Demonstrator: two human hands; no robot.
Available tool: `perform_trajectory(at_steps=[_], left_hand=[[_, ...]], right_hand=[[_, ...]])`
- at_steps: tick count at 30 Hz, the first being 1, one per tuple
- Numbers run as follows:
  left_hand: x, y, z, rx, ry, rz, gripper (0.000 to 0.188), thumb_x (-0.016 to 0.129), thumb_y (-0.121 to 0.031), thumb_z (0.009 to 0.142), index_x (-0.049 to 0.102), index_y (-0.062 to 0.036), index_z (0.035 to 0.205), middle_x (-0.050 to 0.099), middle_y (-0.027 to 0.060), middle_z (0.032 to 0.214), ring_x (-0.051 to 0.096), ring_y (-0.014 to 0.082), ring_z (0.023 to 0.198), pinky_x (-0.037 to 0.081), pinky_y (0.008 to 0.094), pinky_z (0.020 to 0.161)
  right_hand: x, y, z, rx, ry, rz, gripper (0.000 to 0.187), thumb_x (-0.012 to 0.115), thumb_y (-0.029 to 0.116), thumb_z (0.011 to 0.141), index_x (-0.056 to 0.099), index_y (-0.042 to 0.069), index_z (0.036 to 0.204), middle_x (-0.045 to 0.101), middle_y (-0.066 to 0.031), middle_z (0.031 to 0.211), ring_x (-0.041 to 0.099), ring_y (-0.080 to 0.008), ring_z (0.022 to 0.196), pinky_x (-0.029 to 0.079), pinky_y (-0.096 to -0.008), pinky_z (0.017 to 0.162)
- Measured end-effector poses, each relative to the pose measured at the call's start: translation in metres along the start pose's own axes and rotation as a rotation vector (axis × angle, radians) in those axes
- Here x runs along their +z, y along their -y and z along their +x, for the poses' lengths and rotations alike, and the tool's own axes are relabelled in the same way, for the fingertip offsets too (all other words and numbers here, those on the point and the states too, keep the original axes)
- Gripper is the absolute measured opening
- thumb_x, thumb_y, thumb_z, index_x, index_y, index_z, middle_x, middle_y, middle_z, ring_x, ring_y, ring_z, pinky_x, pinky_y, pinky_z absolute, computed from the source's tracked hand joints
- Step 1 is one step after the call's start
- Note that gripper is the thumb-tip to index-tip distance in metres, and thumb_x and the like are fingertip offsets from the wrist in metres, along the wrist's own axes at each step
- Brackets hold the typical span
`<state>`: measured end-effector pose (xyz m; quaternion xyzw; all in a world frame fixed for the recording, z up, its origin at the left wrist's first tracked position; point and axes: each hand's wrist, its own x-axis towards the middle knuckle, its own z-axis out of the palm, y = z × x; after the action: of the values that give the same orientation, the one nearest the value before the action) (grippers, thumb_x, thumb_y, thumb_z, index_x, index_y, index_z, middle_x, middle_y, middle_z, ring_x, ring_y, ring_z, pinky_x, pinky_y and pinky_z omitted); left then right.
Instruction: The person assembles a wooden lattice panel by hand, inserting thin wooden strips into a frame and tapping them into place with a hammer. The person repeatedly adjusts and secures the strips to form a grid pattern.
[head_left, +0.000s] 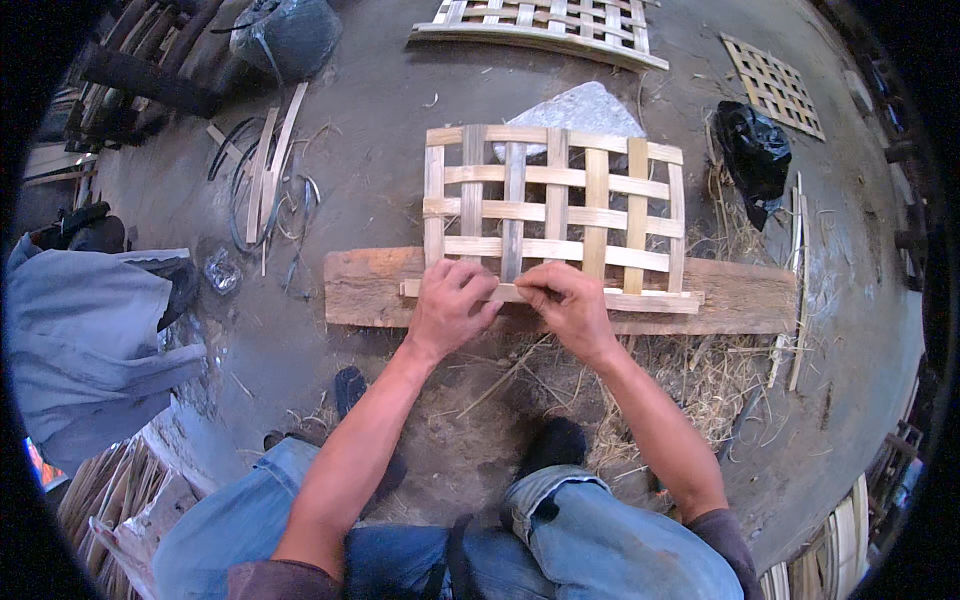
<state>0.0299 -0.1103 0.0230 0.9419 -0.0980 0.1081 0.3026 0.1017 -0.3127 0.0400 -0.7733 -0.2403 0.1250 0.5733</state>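
Observation:
A lattice panel woven from flat pale strips [557, 188] leans up in front of me, its near edge over a worn wooden plank [750, 300]. Its far side rests by a pale stone block [590, 110]. Along the near edge runs a double slat [655, 301]. My left hand [452, 300] is closed on that near edge, fingers curled over the slat. Close beside it, my right hand [565, 302] pinches the same edge at the foot of a greyish upright strip [514, 210]. Whether anything small sits between the fingertips is hidden.
Finished-looking lattice panels [540, 38] lie at the far side, with another lattice [772, 85] far right. A black plastic bag [752, 155] and straw scraps [660, 400] lie at right. Loose slats [265, 180] are at left, near a grey cloth [90, 340].

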Motion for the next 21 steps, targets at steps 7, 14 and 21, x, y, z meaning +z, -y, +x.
perform_trajectory(at_steps=[7,14,21], left_hand=[[-0.001,0.001,-0.003,-0.002,-0.038,0.022,0.026,0.079,-0.014,0.073,0.068,-0.0121,0.096,0.061,0.0039,0.102,0.057,0.0265,0.097,0.047,0.0409,0.087],[0.003,0.003,-0.002,0.002,-0.049,0.002,0.023,0.078,-0.015,0.075,0.067,-0.0118,0.094,0.060,0.0033,0.101,0.056,0.0261,0.094,0.047,0.0402,0.085],[0.004,0.002,-0.003,-0.015,-0.070,-0.003,0.023,0.079,-0.013,0.072,0.070,-0.0104,0.094,0.064,0.0059,0.097,0.059,0.0279,0.094,0.050,0.0406,0.085]], right_hand=[[0.010,-0.007,0.003,0.120,0.080,0.016,0.013,0.077,0.001,0.082,0.074,0.001,0.094,0.073,-0.0080,0.092,0.069,-0.0179,0.088,0.053,-0.0298,0.078],[0.012,-0.008,0.003,0.083,0.058,-0.054,0.014,0.079,0.002,0.077,0.074,0.003,0.091,0.074,-0.0097,0.091,0.071,-0.0248,0.086,0.055,-0.0341,0.077],[0.012,-0.007,0.003,0.011,0.041,-0.118,0.015,0.079,0.001,0.076,0.074,0.004,0.090,0.073,-0.0088,0.092,0.070,-0.0250,0.089,0.055,-0.0349,0.078]])
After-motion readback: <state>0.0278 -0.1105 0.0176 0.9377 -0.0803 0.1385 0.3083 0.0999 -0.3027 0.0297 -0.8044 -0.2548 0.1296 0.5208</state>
